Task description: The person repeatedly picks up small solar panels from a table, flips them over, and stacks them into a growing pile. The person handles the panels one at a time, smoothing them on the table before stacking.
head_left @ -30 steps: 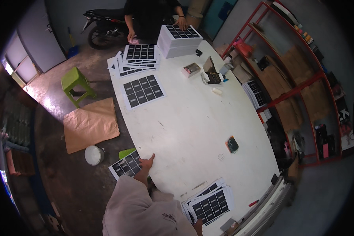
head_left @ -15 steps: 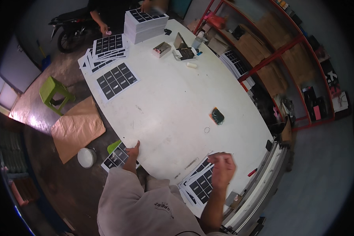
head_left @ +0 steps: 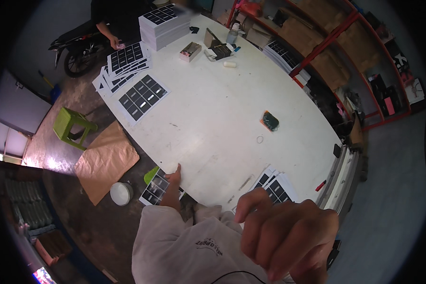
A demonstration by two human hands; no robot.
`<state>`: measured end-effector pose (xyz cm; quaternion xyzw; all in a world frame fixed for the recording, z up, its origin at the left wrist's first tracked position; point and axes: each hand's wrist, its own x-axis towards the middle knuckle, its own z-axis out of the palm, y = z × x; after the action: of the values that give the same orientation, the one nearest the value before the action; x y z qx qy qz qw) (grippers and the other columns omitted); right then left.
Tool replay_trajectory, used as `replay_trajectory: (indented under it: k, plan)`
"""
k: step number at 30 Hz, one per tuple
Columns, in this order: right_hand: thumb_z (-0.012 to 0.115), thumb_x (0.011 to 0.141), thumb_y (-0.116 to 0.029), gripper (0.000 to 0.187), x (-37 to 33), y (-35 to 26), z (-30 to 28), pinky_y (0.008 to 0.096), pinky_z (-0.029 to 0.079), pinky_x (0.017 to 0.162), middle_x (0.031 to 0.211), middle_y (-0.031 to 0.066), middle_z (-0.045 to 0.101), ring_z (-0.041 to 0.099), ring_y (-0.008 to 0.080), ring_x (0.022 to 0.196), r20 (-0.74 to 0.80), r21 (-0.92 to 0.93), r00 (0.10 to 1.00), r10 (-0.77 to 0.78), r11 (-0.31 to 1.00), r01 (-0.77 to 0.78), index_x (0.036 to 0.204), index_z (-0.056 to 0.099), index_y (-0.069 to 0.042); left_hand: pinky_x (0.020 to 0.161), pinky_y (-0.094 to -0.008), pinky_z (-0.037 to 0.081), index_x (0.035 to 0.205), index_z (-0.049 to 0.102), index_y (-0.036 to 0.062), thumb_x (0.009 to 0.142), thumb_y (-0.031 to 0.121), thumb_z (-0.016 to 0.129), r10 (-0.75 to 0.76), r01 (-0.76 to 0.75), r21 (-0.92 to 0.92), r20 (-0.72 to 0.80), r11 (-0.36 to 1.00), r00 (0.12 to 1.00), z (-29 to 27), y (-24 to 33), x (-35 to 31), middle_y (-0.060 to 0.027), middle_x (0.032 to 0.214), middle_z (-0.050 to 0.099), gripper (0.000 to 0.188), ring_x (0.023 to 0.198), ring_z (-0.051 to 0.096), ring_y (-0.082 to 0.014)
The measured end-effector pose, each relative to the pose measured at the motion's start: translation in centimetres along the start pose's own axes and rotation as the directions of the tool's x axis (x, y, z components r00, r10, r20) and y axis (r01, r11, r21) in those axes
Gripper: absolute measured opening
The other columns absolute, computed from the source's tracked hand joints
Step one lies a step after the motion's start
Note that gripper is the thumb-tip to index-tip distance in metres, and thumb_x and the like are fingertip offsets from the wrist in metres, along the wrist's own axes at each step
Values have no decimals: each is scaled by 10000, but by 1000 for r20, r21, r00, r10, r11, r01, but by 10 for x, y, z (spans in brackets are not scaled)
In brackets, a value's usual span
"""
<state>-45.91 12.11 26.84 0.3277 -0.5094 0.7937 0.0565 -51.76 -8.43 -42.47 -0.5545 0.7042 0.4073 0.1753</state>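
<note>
A sheet [head_left: 154, 189] with dark panels lies just past the left edge of the surface [head_left: 213, 128], over a green thing [head_left: 151, 174]. The left arm reaches forward to it, the left hand [head_left: 173, 178] at its side with one digit pointing away along the surface's edge; how firmly it grips cannot be told. The right hand [head_left: 288, 236] is raised over the surface's near end, fingers loosely curled, any contents hidden, partly covering a pile [head_left: 278, 188] of sheets.
</note>
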Motion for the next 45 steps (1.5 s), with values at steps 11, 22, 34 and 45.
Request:
replay_trajectory:
  k: [11,22,34,45]
  plan:
    - [880,685,-487,531,7,16,-6,389,364,799,667,20,573,530,162,600,37,-137,995,-93,986,97,856,606,-66,1116,-546,320,1486,-101,-86,532,858,730,46,-57,70,151,996,988,-5,3,-7,-336,1449,215,1578,1315,330,-470]
    - [774,833,-499,472,19,14,10,438,396,886,568,18,575,545,165,533,-237,-198,968,83,971,-132,687,557,-106,1163,-554,255,1520,-23,-10,497,802,801,-30,27,28,131,999,991,-13,7,-17,-339,1524,193,1544,1406,267,-482]
    - [891,636,-558,690,26,32,-9,418,364,835,760,44,563,525,179,685,9,-219,994,-107,970,106,963,577,-38,1110,-522,326,1450,-50,-119,626,819,713,68,-81,63,180,995,981,-12,14,-35,-387,1449,178,1463,1348,303,-480]
    - [791,782,-548,538,18,37,2,430,393,851,653,25,549,511,166,580,-118,-241,993,18,970,-46,857,538,-79,1121,-526,309,1454,-68,-138,657,855,645,99,-117,72,226,990,969,-16,20,-48,-378,1477,122,1460,1380,246,-490]
